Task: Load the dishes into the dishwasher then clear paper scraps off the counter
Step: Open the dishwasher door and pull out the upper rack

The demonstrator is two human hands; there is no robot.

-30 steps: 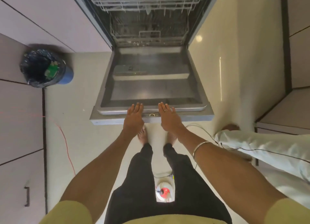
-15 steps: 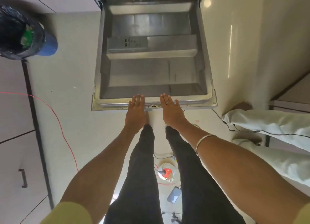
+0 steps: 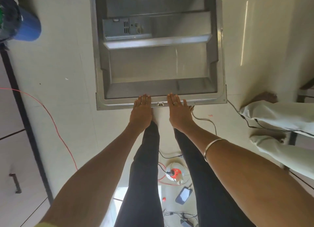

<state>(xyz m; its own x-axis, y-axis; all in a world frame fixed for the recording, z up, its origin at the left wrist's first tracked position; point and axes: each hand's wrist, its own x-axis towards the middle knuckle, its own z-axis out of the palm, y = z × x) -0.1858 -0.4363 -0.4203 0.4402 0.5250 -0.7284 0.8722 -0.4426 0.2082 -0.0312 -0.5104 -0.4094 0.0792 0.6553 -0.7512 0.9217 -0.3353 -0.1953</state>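
Dishwasher door (image 3: 158, 63): folded down flat, inner steel face up; detergent compartment (image 3: 126, 29) near its hinge end. Racks out of view.

Left hand (image 3: 141, 113): flat, palm down, fingers extended over the door's front edge left of the latch (image 3: 160, 104); nothing gripped.

Right hand (image 3: 180, 115): flat, palm down, fingers over the same edge right of the latch; nothing gripped. Ring on one finger, bangle (image 3: 212, 146) on the forearm.

Dishes, counter, paper scraps: none in view.

Floor (image 3: 68, 57): bin (image 3: 20, 23) with dark liner at the upper left, red cord (image 3: 56, 125), phone (image 3: 183, 195) and cables between the feet. A second person's pale trouser legs (image 3: 280, 118) at the right.

Step, judged: door opening, before any loading. Next move likely calls for releasing the door, pulling out a rack and fetching dishes.
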